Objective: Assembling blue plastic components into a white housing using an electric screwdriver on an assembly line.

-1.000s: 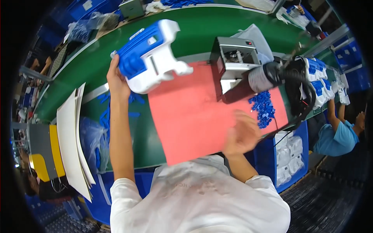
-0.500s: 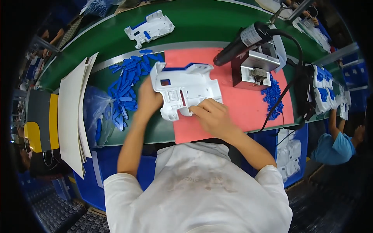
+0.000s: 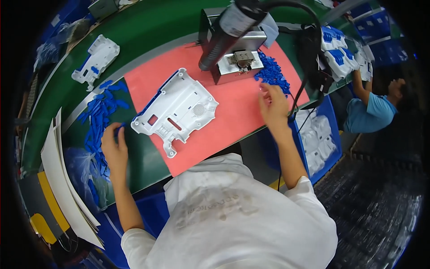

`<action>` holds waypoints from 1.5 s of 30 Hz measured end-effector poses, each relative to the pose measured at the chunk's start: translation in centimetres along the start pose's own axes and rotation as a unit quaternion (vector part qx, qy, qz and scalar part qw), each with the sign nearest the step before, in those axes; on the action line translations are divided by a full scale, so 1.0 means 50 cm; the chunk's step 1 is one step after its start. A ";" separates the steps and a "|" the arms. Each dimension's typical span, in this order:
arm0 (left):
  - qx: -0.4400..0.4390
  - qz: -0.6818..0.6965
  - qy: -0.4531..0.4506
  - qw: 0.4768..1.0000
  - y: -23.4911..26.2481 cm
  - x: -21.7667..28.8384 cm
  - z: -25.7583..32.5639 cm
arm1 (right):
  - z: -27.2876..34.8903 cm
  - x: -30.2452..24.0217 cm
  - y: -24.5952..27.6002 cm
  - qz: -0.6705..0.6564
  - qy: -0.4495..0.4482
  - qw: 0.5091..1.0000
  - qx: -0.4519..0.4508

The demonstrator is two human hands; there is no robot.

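Note:
A white plastic housing with a blue edge lies on the pink mat, with slots, a round grille and small posts facing up. Neither hand touches it. To its left, my left hand pinches a small blue plastic strip between thumb and finger, beside a heap of long blue strips. My right hand hovers at the mat's right side, fingers bent and apart, next to a pile of small blue parts. I see nothing held in it.
A metal fixture stands at the mat's back, under a black cylindrical tool with a cable. Another white housing lies on the green conveyor. Cardboard sheets and a clear bag are left; a co-worker is right.
The white housing has left my hands and now lies turned on the mat. My left hand has moved left to the strips, my right hand right to the small parts. The view has shifted.

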State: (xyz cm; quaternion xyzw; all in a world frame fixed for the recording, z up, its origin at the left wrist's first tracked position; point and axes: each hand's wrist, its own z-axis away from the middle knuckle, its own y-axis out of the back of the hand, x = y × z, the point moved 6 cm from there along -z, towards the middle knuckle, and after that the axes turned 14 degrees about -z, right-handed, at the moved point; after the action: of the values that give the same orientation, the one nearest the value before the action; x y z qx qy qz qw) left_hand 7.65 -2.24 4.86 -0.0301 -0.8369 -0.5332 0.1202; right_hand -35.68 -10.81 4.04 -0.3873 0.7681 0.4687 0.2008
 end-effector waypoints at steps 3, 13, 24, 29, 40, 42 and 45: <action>0.095 0.314 0.146 0.933 0.006 -0.004 0.040 | -0.020 0.068 0.010 0.059 -0.039 0.997 -0.042; -0.034 0.411 0.126 0.902 -0.103 0.088 0.048 | -0.072 0.077 -0.019 0.108 -0.037 0.971 -0.210; -0.041 0.440 0.128 0.888 -0.120 0.083 0.060 | -0.068 0.062 -0.014 0.106 0.003 0.966 -0.238; -0.040 0.398 0.108 0.910 -0.120 0.088 0.059 | -0.076 0.006 0.000 0.100 0.006 0.973 -0.210; 0.007 0.364 0.080 0.928 -0.069 0.090 0.051 | -0.023 -0.287 -0.288 -0.254 0.080 0.914 -0.308; 0.096 0.319 0.038 0.942 -0.042 0.082 0.060 | -0.019 -0.295 -0.317 -0.212 0.160 0.903 -0.337; 0.049 0.479 0.135 0.866 -0.057 0.073 0.093 | -0.016 -0.287 -0.331 -0.144 0.178 0.895 -0.382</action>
State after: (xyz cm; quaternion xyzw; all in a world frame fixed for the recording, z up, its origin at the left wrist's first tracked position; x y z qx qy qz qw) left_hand 2.84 0.44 1.32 -0.3490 -0.7201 -0.3672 0.4741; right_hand -13.78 -9.97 4.71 -0.6177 0.4889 0.6148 -0.0372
